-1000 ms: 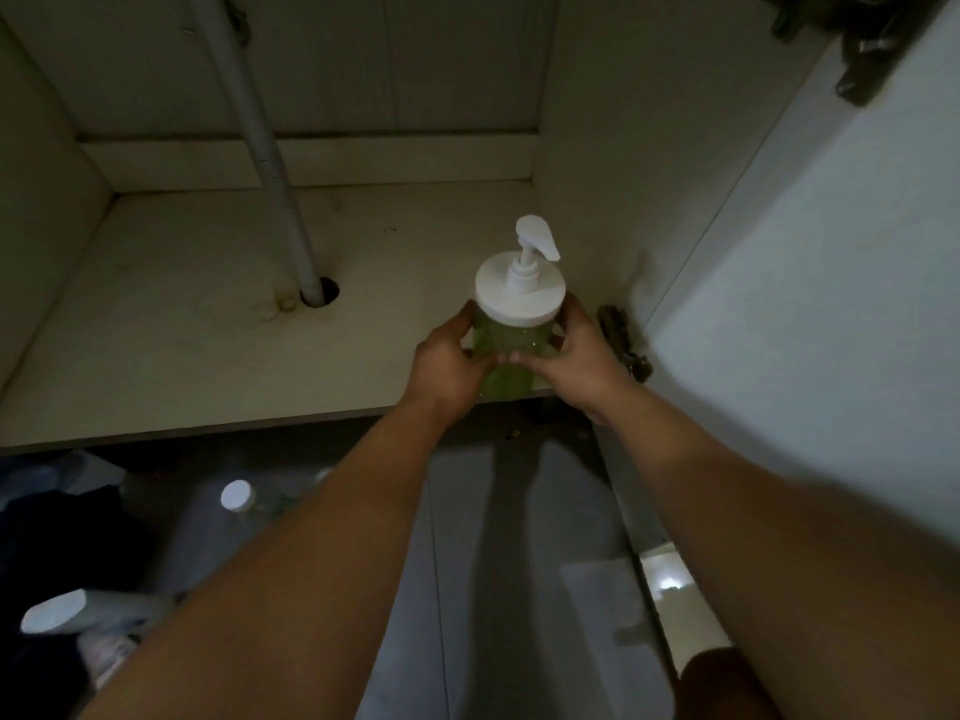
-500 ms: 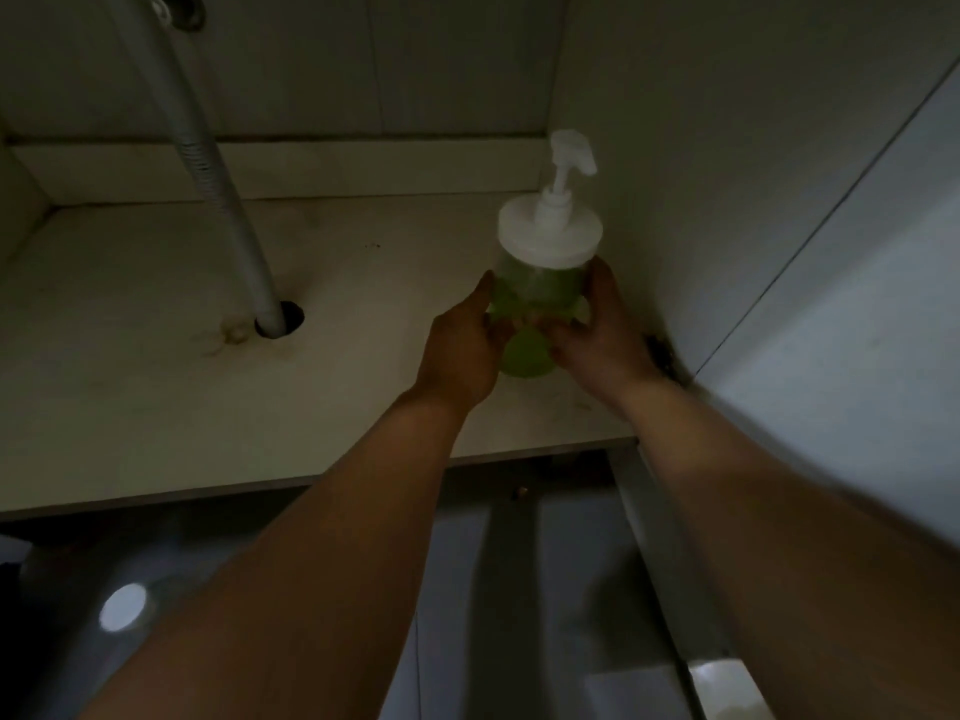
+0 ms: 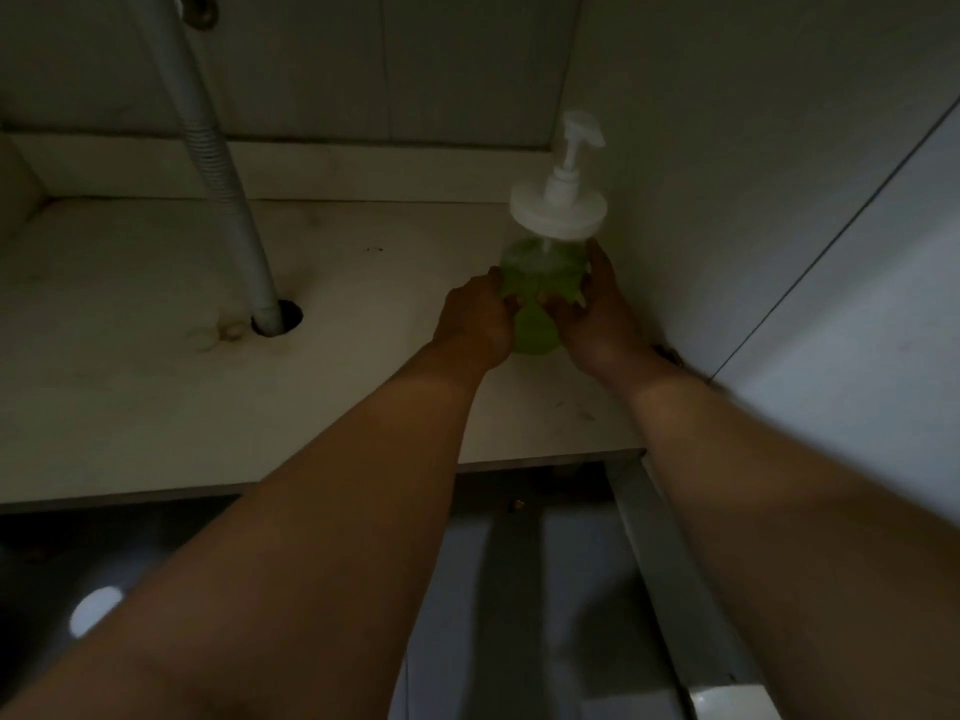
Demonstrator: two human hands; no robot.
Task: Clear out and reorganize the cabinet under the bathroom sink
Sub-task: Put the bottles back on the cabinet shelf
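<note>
A clear pump bottle [image 3: 543, 283] with green liquid and a white lid and pump head stands upright inside the cabinet, close to its right wall. My left hand [image 3: 475, 322] grips its left side. My right hand [image 3: 597, 317] grips its right side, fingers curled round the lower half. The bottle's base is hidden behind my hands, so I cannot tell if it rests on the cabinet floor [image 3: 130, 387].
A white drain pipe [image 3: 228, 200] drops through a hole in the cabinet floor at the left. The open cabinet door [image 3: 857, 330] stands at the right. A white bottle cap [image 3: 96, 610] shows low left on the dim bathroom floor.
Both hands have carried the bottle from the cabinet's front edge deeper in, towards the right wall. My view has moved closer and to the right.
</note>
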